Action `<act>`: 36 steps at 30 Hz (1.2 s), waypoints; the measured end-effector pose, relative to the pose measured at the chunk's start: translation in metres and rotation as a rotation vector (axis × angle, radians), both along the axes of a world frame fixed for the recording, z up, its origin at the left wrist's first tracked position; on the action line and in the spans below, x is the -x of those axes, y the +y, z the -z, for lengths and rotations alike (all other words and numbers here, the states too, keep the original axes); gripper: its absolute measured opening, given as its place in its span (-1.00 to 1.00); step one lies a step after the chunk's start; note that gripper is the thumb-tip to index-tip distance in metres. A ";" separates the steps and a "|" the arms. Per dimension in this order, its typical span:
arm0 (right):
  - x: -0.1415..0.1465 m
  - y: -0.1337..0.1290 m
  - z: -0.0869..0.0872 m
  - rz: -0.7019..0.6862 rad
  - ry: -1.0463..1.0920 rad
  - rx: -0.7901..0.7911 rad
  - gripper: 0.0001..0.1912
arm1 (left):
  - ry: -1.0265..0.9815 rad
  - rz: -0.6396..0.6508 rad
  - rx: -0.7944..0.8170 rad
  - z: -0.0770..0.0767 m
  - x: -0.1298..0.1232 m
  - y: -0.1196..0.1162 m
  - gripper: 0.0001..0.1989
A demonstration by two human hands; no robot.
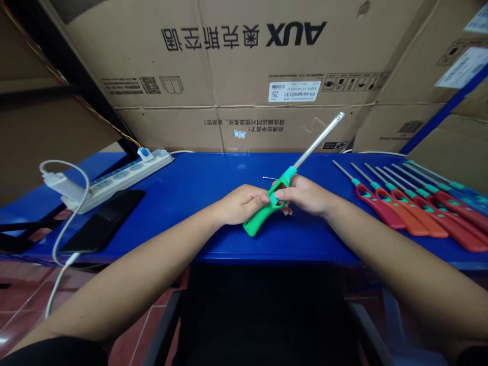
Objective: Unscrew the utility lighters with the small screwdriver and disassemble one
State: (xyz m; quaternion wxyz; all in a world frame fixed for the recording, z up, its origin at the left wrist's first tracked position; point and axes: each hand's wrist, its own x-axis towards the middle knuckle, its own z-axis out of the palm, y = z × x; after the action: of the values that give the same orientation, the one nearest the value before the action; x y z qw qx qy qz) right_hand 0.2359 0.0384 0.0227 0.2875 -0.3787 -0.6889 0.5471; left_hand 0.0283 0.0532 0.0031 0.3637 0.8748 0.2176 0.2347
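At the left, a white charger (64, 186) with a looping cable is plugged into a white power strip (122, 175), and a black smartphone (104, 219) lies beside it on the blue tabletop (224, 170). Near the table's front edge, the left hand (241, 204) grasps a green gas lighter (258, 219) by its handle, thumb on top. The right hand (307, 194) grips the same lighter farther up — its thumb lies at the trigger opening — while the metal barrel slants up to the right. Farther right lies a row of red, orange and blue gas lighters (421, 218) — barrels pointing away.
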 end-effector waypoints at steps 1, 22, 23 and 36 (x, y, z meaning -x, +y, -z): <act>0.000 -0.001 -0.001 -0.011 0.017 -0.016 -0.71 | -0.024 -0.028 0.017 0.000 0.000 -0.001 -0.22; 0.008 -0.014 -0.003 0.192 -0.128 -0.416 -0.65 | -0.053 -0.104 0.002 0.003 -0.009 -0.004 -0.24; 0.009 -0.015 -0.004 0.202 -0.169 -0.439 -0.64 | -0.039 -0.091 -0.003 0.003 -0.009 -0.004 -0.25; 0.002 -0.004 0.002 0.287 -0.116 -0.354 -0.58 | -0.075 -0.187 0.133 0.004 -0.011 -0.010 -0.44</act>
State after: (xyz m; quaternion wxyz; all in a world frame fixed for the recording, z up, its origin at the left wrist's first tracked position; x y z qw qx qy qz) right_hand 0.2334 0.0344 0.0203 0.3844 -0.4472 -0.7286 0.3484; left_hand 0.0390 0.0427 -0.0011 0.4055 0.8152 0.2996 0.2851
